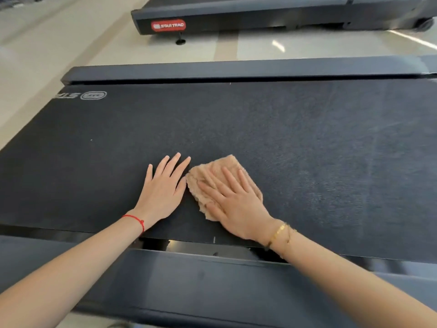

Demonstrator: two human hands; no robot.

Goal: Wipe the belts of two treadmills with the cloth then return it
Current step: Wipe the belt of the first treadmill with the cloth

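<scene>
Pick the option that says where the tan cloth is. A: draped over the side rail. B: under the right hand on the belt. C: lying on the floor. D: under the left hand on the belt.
B: the right hand lies flat with straight fingers on the tan cloth, pressing it onto the treadmill belt, while the left hand rests bare on the belt beside it.

This is a gym floor. A wide black treadmill belt (260, 129) fills most of the view, framed by dark grey side rails (236, 69) and printed with a maker's logo (93, 95). Just beyond it stands a second treadmill (260, 15) bearing a red "STAR TRAC" badge (168, 25), on a pale, glossy floor (59, 43) that reflects overhead lights.
</scene>
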